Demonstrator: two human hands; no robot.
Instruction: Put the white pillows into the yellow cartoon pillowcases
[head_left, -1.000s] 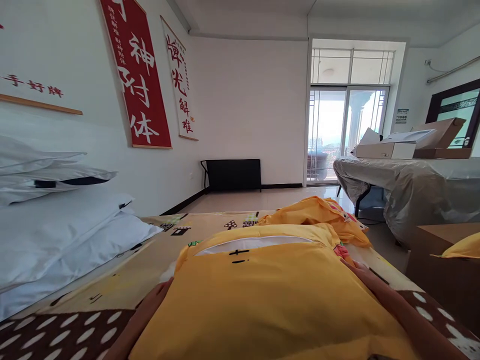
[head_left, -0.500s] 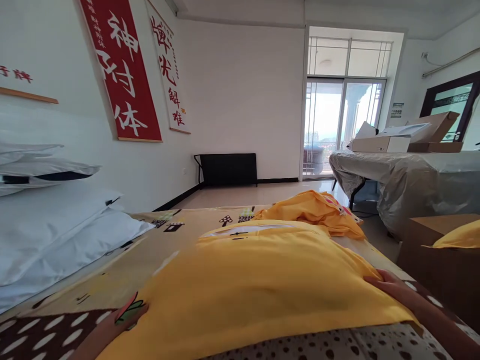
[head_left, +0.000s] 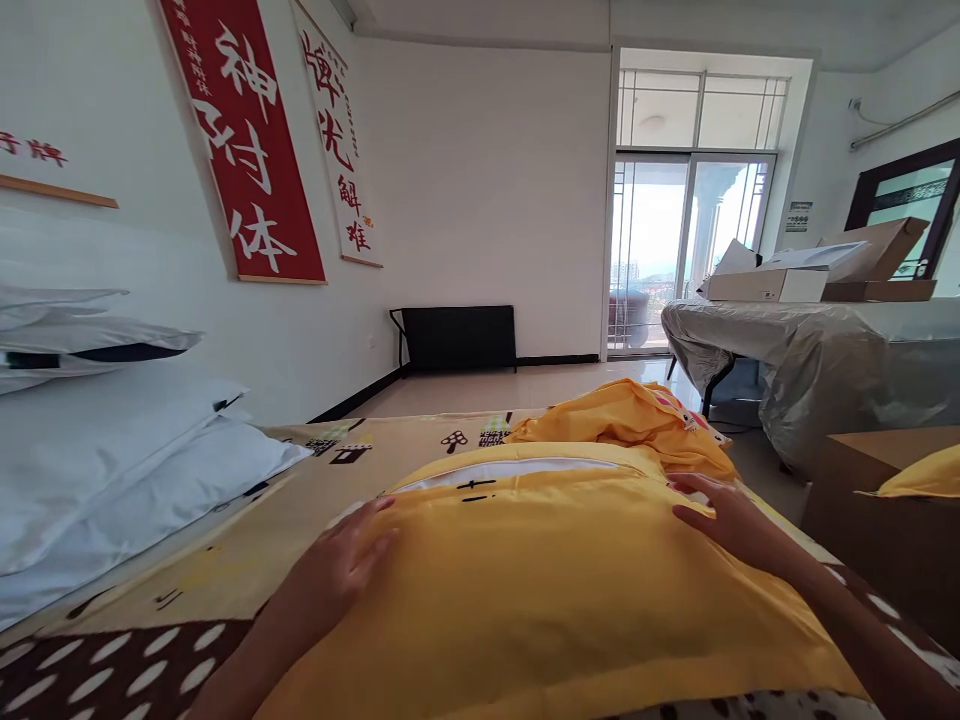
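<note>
Resting on the yellow pillow (head_left: 525,580) at the bottom middle, the left hand (head_left: 339,565) has loose, spread fingers (head_left: 375,507), and the right hand (head_left: 726,515) has its fingers apart by the right edge. The pillow's bottom left corner is cut off, its white inside (head_left: 525,466) is mostly covered, and it hides some of the orange cloth (head_left: 619,425).

Upper left, a red banner (head_left: 251,150) carries large white characters ending 神附体; beside it, a white scroll (head_left: 342,150) ends in red 解难. At the left edge, another scroll (head_left: 41,165) shows 牌. The upper-right notice (head_left: 799,217) is too small to read.
</note>
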